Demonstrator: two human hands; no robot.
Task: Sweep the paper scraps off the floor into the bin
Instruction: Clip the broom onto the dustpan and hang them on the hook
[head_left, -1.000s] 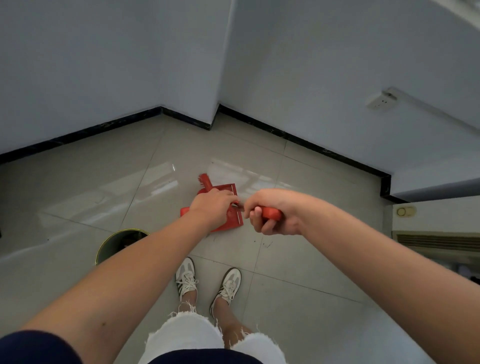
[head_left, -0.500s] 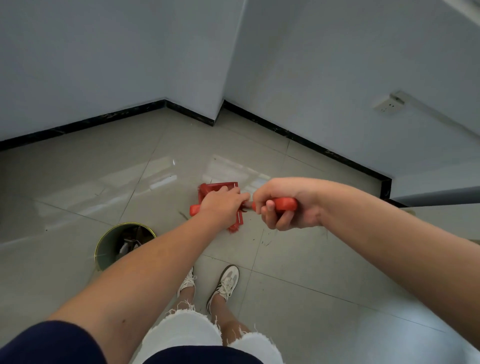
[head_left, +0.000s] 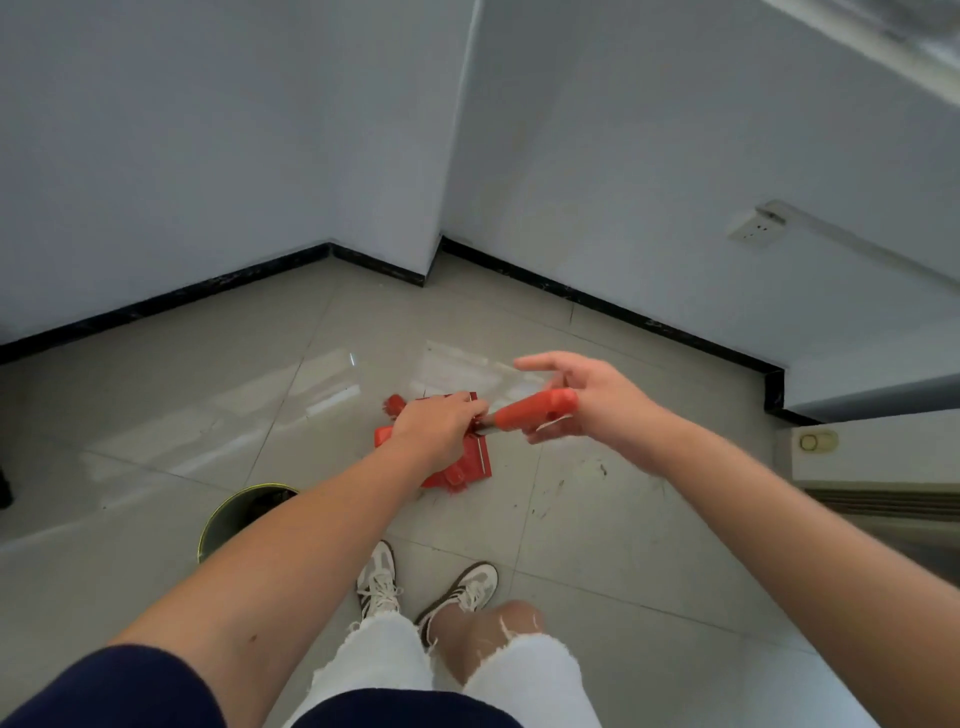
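Paper scraps cannot be made out on the floor. Round green metal bin (head_left: 244, 514) sits at seven o'clock from the left hand (head_left: 436, 421), which grips the red plastic dustpan (head_left: 457, 467); the right hand (head_left: 587, 405), fingers spread, loosely cradles the red brush handle (head_left: 535, 410).

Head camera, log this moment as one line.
left hand: gripping red dustpan | right hand: fingers open, red handle on palm | bin: by left forearm

Red dustpan (head_left: 457, 467), red brush handle (head_left: 535, 410), green-rimmed bin (head_left: 228, 514), beige floor (head_left: 182, 405).
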